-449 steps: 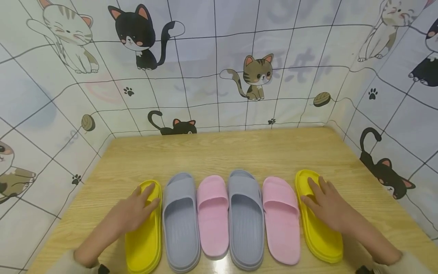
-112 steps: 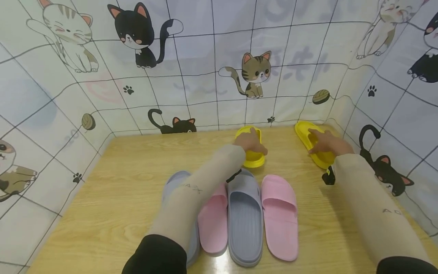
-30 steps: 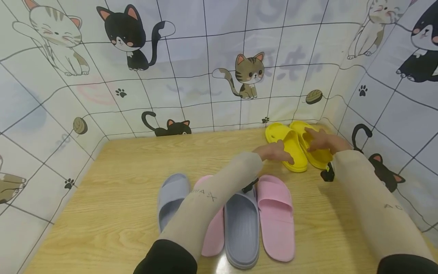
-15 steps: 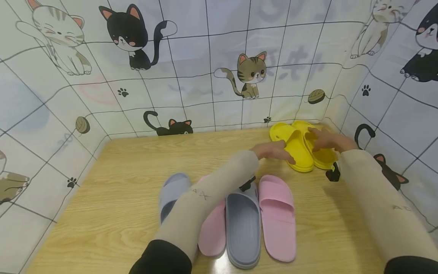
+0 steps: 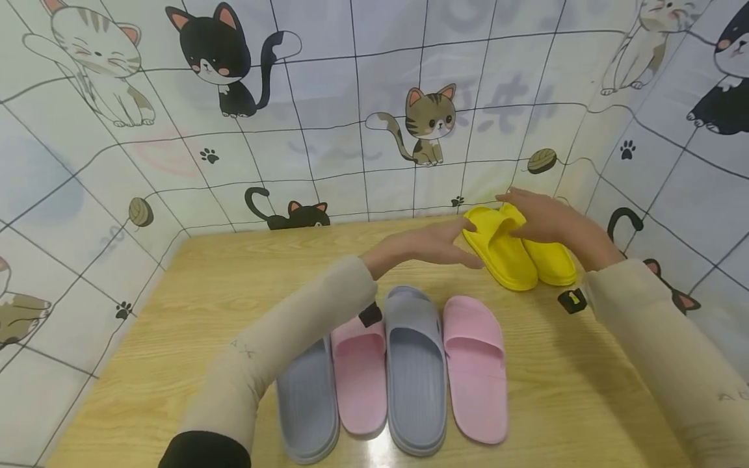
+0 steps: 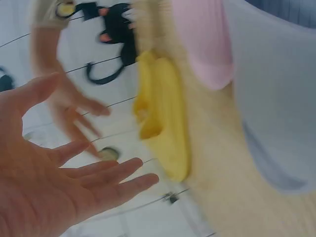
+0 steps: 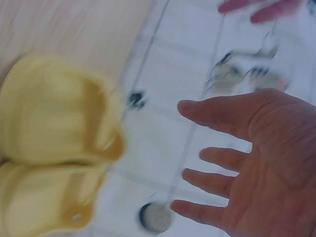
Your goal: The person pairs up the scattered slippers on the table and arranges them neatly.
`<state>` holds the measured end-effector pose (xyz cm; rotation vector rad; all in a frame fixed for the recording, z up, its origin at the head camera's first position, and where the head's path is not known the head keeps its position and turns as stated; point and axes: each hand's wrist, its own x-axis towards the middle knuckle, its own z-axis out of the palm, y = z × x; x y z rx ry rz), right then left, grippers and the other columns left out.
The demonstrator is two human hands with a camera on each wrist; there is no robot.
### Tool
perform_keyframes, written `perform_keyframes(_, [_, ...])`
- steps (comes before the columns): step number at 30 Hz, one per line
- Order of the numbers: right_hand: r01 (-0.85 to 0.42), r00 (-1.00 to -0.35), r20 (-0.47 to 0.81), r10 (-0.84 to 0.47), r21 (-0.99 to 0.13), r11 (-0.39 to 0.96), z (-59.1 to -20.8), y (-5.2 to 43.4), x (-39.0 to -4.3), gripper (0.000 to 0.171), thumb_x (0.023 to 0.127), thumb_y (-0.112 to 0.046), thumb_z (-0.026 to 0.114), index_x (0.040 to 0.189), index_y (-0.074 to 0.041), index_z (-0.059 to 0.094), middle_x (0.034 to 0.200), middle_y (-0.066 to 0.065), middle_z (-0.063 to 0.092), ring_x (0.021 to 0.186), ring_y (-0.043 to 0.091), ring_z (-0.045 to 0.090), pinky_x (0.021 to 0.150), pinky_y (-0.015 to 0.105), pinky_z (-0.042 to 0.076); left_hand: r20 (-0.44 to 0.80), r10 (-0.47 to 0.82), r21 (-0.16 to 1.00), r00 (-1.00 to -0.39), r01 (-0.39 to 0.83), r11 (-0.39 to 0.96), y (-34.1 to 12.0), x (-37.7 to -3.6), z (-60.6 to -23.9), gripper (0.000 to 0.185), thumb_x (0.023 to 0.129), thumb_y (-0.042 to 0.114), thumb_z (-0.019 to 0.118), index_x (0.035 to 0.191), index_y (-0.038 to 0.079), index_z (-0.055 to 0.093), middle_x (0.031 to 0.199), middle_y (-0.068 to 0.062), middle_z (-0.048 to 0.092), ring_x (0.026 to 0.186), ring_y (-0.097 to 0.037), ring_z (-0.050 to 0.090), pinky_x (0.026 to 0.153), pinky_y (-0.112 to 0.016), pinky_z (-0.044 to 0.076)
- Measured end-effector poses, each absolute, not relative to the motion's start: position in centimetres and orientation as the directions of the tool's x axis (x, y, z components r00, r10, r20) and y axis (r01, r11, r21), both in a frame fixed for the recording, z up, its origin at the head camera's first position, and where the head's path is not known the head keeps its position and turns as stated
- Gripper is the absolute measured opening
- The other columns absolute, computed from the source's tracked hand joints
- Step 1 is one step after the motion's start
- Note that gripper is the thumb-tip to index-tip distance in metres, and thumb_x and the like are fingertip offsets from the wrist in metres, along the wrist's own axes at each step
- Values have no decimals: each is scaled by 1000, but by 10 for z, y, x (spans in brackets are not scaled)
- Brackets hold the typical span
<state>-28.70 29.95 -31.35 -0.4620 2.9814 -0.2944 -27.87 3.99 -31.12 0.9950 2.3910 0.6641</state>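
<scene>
Two yellow slippers stand side by side at the back right of the table, the left slipper (image 5: 509, 260) partly overlapping the right slipper (image 5: 552, 260) in the head view. My left hand (image 5: 424, 247) is raised just left of them, fingers spread and holding nothing. Above the right slipper hovers my right hand (image 5: 556, 221), its fingers also extended. The right wrist view shows that empty palm (image 7: 266, 173) apart from the yellow pair (image 7: 54, 113). Nearer me is a row of alternating slippers: grey (image 5: 310, 403), pink (image 5: 361, 383), grey (image 5: 417, 390) and pink (image 5: 478, 390).
The wood-grain table (image 5: 193, 312) is bordered at the back and sides by a white grid-patterned covering (image 5: 328, 149) printed with cartoon cats. My left sleeve (image 5: 281, 338) passes over the left grey slipper and hides its front.
Both yellow slippers have gone from the row's outer ends to the back right, the left one later brought beside the right. Just now both hands have lifted off, the left moving leftward.
</scene>
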Motion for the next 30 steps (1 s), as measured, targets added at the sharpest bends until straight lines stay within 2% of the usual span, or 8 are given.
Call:
perform_keyframes(3, [-333,-936,-51,-348,-184,925,-305,278,-272,69,93,-15,73,155,-5,44,164,31,31,146,55,35,110,76,35,-138,760,575,-635,573,584,12,-273,-301,82,96,51,66,161,18,30,167,-1,36,152,-20,37,123,-41,37])
perform_keyframes(7, [-383,-921,-13,-390,-163,909,-298,256,-250,68,93,-18,74,154,-9,47,160,25,43,143,50,44,107,72,42,-26,759,568,-650,615,546,-25,-262,-296,78,96,46,67,160,17,33,165,-1,38,147,-23,43,120,-41,41])
perform_keyframes(11, [-432,-900,32,-434,-184,883,-296,239,-229,73,92,-17,76,157,-12,43,160,20,45,142,46,47,108,68,45,80,721,555,-688,632,541,-59,-246,-298,73,97,45,67,159,18,38,164,-1,41,142,-26,49,115,-44,45])
perform_keyframes(17, [-495,-864,39,-502,-245,834,-305,223,-205,76,92,-21,77,159,-15,41,158,15,50,137,41,55,107,62,49,163,640,527,-751,615,586,-102,-226,-306,70,97,46,67,156,19,41,160,1,44,143,-25,48,117,-48,43])
perform_keyframes(21, [-510,-837,-13,-547,-342,789,-316,219,-196,76,92,-22,79,158,-12,43,155,15,54,133,40,58,107,60,50,170,628,535,-760,606,589,-121,-220,-321,67,97,43,68,154,17,45,158,-1,47,142,-27,49,118,-49,42])
perform_keyframes(24, [-480,-822,-103,-561,-406,778,-323,216,-193,77,90,-25,81,156,-11,44,154,15,55,133,41,58,108,60,49,149,634,554,-759,595,582,-131,-220,-336,66,96,41,70,153,15,47,157,-2,49,140,-28,51,117,-49,42])
perform_keyframes(30, [-399,-779,-298,-552,-443,803,-336,213,-192,82,84,-32,85,154,-12,47,154,19,52,138,45,51,112,65,42,19,673,596,-739,549,586,-140,-221,-360,68,96,38,71,154,13,46,156,-6,51,138,-34,53,114,-51,46])
